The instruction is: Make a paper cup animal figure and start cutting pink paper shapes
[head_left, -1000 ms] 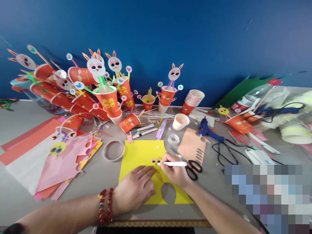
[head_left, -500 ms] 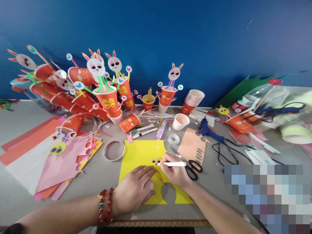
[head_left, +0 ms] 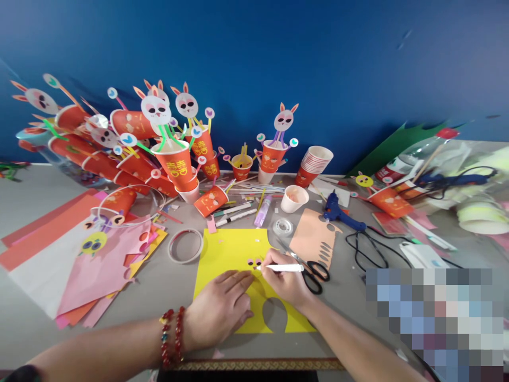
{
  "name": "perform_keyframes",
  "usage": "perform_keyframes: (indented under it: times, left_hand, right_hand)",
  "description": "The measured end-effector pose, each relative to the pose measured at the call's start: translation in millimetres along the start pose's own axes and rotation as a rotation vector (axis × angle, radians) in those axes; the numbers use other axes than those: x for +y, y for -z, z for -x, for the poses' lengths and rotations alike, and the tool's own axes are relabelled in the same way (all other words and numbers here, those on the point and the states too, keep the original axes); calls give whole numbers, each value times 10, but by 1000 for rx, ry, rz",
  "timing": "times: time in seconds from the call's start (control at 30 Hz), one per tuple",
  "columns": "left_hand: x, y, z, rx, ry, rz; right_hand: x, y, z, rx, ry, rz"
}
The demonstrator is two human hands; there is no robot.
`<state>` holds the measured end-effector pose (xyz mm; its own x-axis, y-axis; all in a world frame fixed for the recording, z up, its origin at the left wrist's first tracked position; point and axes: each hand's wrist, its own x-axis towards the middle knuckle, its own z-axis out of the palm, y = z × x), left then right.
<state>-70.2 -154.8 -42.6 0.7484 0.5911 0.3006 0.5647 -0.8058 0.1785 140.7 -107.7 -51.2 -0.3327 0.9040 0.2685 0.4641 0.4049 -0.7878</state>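
A yellow paper sheet point(head_left: 230, 252) lies on the grey table in front of me, with a rounded shape cut out of its near edge. My left hand point(head_left: 220, 310) rests flat on the sheet, fingers stretched out, with red bead bracelets on the wrist. My right hand point(head_left: 284, 281) is closed round a white pen point(head_left: 284, 268), whose tip touches two small pink eye pieces point(head_left: 254, 261) on the yellow paper.
Black-handled scissors point(head_left: 314, 273) lie just right of the pen. A tape roll point(head_left: 282, 227), a blue glue gun point(head_left: 338, 214), a peach paper scrap point(head_left: 316, 241) and a wire ring point(head_left: 185, 245) surround the sheet. Orange rabbit cups point(head_left: 177, 164) crowd the back left; coloured papers point(head_left: 79, 254) lie left.
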Motion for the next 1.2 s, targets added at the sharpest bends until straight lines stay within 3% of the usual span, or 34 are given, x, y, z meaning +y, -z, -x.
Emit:
perform_keyframes:
  times: [0.37,0.8,1.2]
  left_hand:
    - [4,14,-3,-2,2,5]
    - [2,21,-11,2,-3,1]
    - [-6,1,10,-11,2,8]
  right_hand:
    - [-15,7,7,74,-43,-108]
    - [-49,17,-2,30,-47,-58]
    - [-27,20,17,66,-72,-60]
